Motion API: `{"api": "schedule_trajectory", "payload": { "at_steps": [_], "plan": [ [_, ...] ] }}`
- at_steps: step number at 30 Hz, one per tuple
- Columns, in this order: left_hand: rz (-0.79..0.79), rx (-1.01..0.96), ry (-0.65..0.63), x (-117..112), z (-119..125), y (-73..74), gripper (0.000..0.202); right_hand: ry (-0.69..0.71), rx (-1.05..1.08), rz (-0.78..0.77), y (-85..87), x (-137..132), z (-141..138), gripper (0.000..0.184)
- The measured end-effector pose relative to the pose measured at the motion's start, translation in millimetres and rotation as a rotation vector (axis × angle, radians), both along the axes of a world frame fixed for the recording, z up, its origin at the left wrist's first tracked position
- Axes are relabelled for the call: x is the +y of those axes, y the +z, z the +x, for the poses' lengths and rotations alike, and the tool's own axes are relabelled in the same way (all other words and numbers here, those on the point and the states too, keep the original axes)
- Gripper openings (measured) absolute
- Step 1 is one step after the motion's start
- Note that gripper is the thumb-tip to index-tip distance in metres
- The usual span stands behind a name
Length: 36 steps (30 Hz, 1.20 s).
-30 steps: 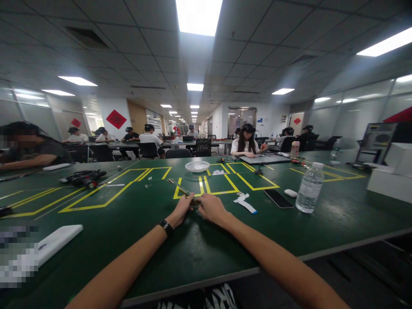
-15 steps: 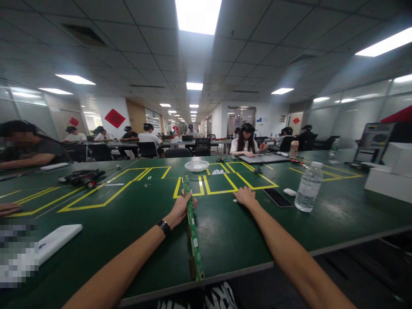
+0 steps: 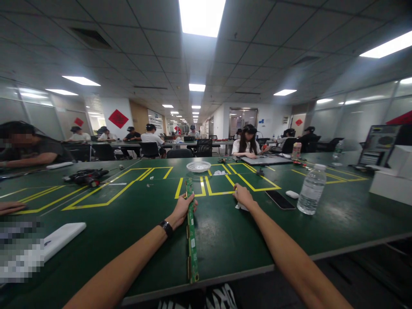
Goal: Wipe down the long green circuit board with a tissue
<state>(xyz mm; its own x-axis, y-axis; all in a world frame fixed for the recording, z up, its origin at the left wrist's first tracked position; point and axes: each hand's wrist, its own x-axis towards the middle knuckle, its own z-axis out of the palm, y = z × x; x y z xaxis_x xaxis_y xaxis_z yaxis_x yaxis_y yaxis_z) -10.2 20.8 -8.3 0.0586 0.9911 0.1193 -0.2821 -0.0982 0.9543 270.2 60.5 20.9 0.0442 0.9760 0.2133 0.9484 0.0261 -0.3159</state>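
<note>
My left hand (image 3: 183, 209) is closed around the upper part of a long, narrow green circuit board (image 3: 192, 240). The board points away from me, its near end close to the table's front edge, and brownish connectors line its left side. To the right, my right hand (image 3: 243, 196) is above the green table (image 3: 222, 240) with its fingers curled inward. What they hold, if anything, is hidden. A crumpled white scrap (image 3: 241, 207), perhaps tissue, shows just below that hand.
Right of my right hand lie a dark phone (image 3: 279, 199), a small white case (image 3: 292, 194) and a water bottle (image 3: 311, 189). Ahead stand a clear round dish (image 3: 198, 167) and white scraps (image 3: 219, 173) among yellow tape outlines. A white slab (image 3: 66, 238) lies left. Several people sit around.
My right hand has risen slightly, its fingers curling further, and more of the white scrap shows beneath it. My left hand keeps the circuit board, which has turned slightly.
</note>
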Motion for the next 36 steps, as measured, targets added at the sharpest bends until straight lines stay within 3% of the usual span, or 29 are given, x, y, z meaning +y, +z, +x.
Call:
{"api": "schedule_trajectory", "payload": {
  "at_steps": [6,12,17,22,29,36],
  "plan": [
    [-0.031,0.060,-0.062,-5.1,1.8,2.5,0.026,0.300,0.279,0.029,7.9,-16.3,-51.4,0.030],
    [0.054,0.182,-0.098,-15.5,9.3,6.9,0.032,0.639,0.687,-0.267,-3.3,-31.4,-84.5,0.022],
    [0.068,0.230,-0.049,-15.8,11.4,6.9,0.033,0.654,0.899,-0.407,-9.1,-31.2,-89.4,0.021],
    [0.047,0.212,-0.112,-17.2,10.4,8.1,0.036,0.646,1.028,-0.552,-2.2,-37.5,-90.6,0.026],
    [0.030,0.176,-0.193,-25.1,13.2,13.4,0.036,0.700,1.040,-0.459,-5.9,-32.6,-87.2,0.030],
    [0.035,0.134,-0.238,-25.3,14.6,11.9,0.037,0.630,1.038,-0.430,-7.7,-29.5,-84.5,0.033]
  ]
}}
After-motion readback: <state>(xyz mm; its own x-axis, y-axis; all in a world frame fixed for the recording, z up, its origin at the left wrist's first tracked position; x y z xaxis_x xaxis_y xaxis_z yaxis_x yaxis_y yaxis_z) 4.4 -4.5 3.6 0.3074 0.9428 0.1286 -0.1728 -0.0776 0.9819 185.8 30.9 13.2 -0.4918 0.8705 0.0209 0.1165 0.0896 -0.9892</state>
